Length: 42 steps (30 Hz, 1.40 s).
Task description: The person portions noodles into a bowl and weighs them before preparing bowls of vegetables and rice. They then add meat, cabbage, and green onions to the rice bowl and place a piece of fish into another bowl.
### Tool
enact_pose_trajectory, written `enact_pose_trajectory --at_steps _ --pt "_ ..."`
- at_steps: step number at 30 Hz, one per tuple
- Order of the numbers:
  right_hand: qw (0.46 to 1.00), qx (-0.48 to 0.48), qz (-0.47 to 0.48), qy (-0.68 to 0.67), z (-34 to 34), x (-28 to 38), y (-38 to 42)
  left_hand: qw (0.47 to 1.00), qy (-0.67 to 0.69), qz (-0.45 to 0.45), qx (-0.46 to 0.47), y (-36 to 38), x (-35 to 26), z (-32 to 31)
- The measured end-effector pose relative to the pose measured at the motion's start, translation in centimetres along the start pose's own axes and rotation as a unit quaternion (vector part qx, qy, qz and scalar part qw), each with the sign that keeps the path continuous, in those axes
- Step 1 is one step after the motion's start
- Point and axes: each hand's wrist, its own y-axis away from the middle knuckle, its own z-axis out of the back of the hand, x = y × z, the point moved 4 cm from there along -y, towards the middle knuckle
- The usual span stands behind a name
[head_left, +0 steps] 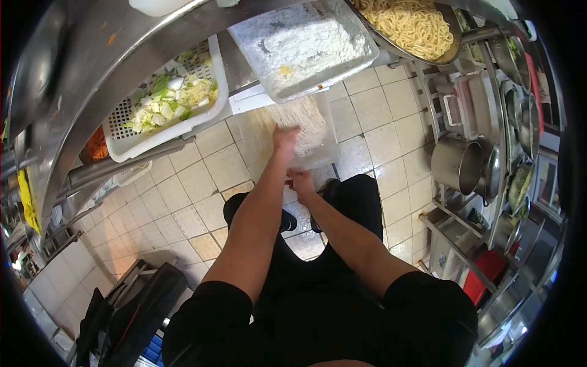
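Observation:
A translucent plastic tub (327,156) holds pale, thin noodles (312,116); it sits low in front of me, partly under the counter's edge. My left hand (285,138) reaches over the near side onto the noodles. Its thumb points right, and the other fingers are hidden from sight. At the near rim of the tub, my right hand (301,182) has its fingers curled around the edge. Just above the noodles, on the counter, stands a clear tray (361,58) of white powder with a small yellowish lump in it.
A white perforated basket (221,79) of chopped greens stands on the counter at left. Yellow noodles (416,27) fill a large pan at top right. Metal racks with a steel pot (449,165) line the right side. A black bag (143,312) is at lower left, above tiled floor (183,214).

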Motion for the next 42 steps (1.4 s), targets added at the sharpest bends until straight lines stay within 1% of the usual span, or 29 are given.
enact_pose_trajectory --at_steps 1,4,6,7,9,10,11,12,13,14,15,16,19,21,22,25,27,29,31,32,33,35,36,37,39,40,41,42 --pt "0.999 0.031 -0.009 -0.036 0.2 -0.2 -0.2 0.997 0.053 0.040 0.039 0.0 -0.2 0.5" --pt "0.995 0.071 -0.032 0.068 1.7 -0.5 -2.7 0.972 0.113 0.136 0.155 0.8 -1.4 4.6" --pt "0.985 0.051 0.026 0.160 2.6 0.9 -3.2 0.962 0.087 0.187 0.181 3.0 -3.2 7.1" --pt "0.942 0.039 0.200 0.267 4.2 0.3 -5.6 0.954 0.075 0.214 0.193 4.7 -4.2 8.2" --pt "0.936 -0.047 0.159 0.310 7.0 2.5 -5.8 0.951 0.037 0.240 0.189 8.0 -5.8 10.1" --pt "0.902 -0.160 0.113 0.386 7.5 4.8 -4.7 0.949 0.019 0.250 0.189 9.3 -6.4 10.7" --pt "0.857 -0.260 0.047 0.443 7.9 7.3 -3.3 0.949 0.010 0.251 0.189 10.5 -6.7 11.5" --pt "0.687 -0.370 0.148 0.607 7.5 8.8 -2.5 0.949 0.000 0.251 0.188 12.1 -6.9 12.4" --pt "0.717 -0.297 0.073 0.627 6.5 12.6 -0.5 0.950 -0.010 0.250 0.189 13.4 -6.9 13.1" --pt "0.721 -0.235 0.065 0.648 5.6 15.1 0.5 0.950 0.005 0.249 0.186 14.9 -7.0 13.9" --pt "0.613 -0.243 0.173 0.732 5.4 15.6 -0.8 0.951 0.020 0.246 0.183 16.5 -6.9 14.6" --pt "0.486 -0.243 0.279 0.792 4.6 15.7 -2.1 0.952 0.034 0.243 0.181 18.1 -6.7 15.3" --pt "0.212 -0.176 0.391 0.878 0.7 17.8 -2.9 0.954 0.063 0.244 0.160 22.8 -3.8 18.4" --pt "0.213 -0.052 0.313 0.924 -1.1 18.5 -3.3 0.962 0.009 0.245 0.116 26.2 -2.3 20.7" --pt "0.210 0.008 0.271 0.939 -2.0 18.9 -3.5 0.965 0.018 0.244 0.099 28.0 -1.6 21.7" --pt "0.285 0.041 0.226 0.931 -4.8 20.3 -2.5 0.963 0.062 0.258 0.035 33.6 2.1 25.6" --pt "0.346 0.109 0.085 0.928 -5.7 20.4 -5.4 0.961 0.132 0.241 0.027 37.1 2.5 27.0" --pt "0.367 0.116 0.076 0.920 -7.0 20.6 -5.9 0.947 0.156 0.280 -0.004 40.5 3.1 29.1" --pt "0.355 0.055 0.212 0.909 -8.7 22.3 -4.1 0.953 0.125 0.261 -0.089 44.1 5.3 32.8" --pt "0.371 0.062 0.188 0.907 -8.1 21.7 -5.5 0.949 0.157 0.251 -0.106 45.7 5.3 33.7" --pt "0.389 0.056 0.183 0.901 -7.4 21.2 -7.2 0.945 0.190 0.239 -0.120 46.8 5.0 34.1" --pt "0.429 0.034 0.192 0.882 -6.1 20.5 -9.7 0.950 0.201 0.193 -0.140 48.3 3.8 34.5" --pt "0.453 0.014 0.247 0.856 -6.0 20.8 -9.8 0.952 0.206 0.171 -0.149 48.8 2.6 34.8" --pt "0.474 -0.004 0.298 0.828 -5.5 20.7 -9.6 0.953 0.205 0.174 -0.138 49.5 1.0 35.0" --pt "0.503 -0.040 0.329 0.798 -2.8 19.2 -11.5 0.957 0.203 0.175 -0.112 50.7 -3.0 34.6" --pt "0.387 -0.075 0.377 0.838 -3.9 20.5 -4.2 0.967 0.167 0.157 -0.113 51.2 -6.2 33.9" --pt "0.460 -0.034 0.332 0.823 -3.8 21.3 -0.1 0.972 0.134 0.163 -0.102 51.6 -8.2 34.0" --pt "0.536 -0.013 0.290 0.793 -1.4 19.8 0.8 0.977 0.102 0.166 -0.090 52.1 -10.1 34.4"
